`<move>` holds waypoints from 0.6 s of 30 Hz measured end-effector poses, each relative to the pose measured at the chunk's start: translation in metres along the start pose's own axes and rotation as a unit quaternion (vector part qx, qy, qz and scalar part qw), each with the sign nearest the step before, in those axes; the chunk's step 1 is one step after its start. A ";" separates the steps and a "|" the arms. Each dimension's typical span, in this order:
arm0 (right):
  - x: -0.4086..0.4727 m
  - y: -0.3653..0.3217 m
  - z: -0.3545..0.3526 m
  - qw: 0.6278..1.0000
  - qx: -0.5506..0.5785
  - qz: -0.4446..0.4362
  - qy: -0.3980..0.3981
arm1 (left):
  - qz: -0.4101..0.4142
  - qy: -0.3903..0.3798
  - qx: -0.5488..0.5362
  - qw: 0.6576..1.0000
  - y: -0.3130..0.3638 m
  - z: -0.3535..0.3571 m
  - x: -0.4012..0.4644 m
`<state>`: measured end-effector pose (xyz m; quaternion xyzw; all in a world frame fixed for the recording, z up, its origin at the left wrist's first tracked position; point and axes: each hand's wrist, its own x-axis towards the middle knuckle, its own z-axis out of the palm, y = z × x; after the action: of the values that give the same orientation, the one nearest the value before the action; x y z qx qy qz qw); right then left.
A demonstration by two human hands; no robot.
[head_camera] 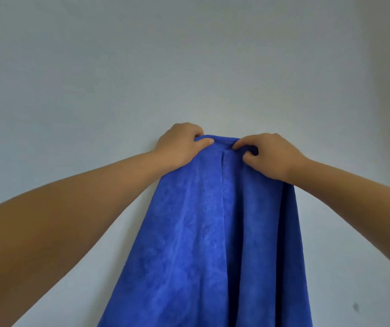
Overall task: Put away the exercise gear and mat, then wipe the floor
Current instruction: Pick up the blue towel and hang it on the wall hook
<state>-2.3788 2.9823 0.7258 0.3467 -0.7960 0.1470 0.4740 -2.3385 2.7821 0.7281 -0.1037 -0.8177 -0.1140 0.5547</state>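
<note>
A large blue towel (pixel 203 232) hangs down against a pale wall, its top edge bunched at about head height. My left hand (pixel 180 146) grips the top left of the towel, thumb lying over the fabric. My right hand (pixel 267 154) pinches the top right of the towel between thumb and curled fingers. Both arms reach forward and up to it. Whatever holds the towel on the wall is hidden behind the cloth and my hands. The towel's lower end runs out of the frame.
A plain pale grey-white wall (pixel 189 55) fills the view. A small dark mark (pixel 356 307) sits on the wall at the lower right. No floor or furniture is visible.
</note>
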 end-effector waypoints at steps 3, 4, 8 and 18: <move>-0.011 -0.002 0.012 0.996 0.080 0.035 0.013 | 0.061 -0.005 0.149 0.987 -0.003 0.019 -0.021; -0.019 -0.002 0.016 0.994 0.096 0.045 0.017 | 0.085 -0.007 0.161 0.983 -0.003 0.024 -0.031; -0.053 -0.014 0.038 0.989 0.131 0.047 0.053 | 0.081 0.010 0.134 0.988 0.001 0.039 -0.056; -0.111 -0.037 0.098 0.982 0.155 0.063 0.091 | 0.007 0.006 0.067 0.998 0.014 0.061 -0.101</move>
<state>-2.3828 2.9470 0.5778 0.3504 -0.7374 0.3286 0.4748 -2.3517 2.8096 0.6135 -0.0710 -0.8196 -0.0561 0.5658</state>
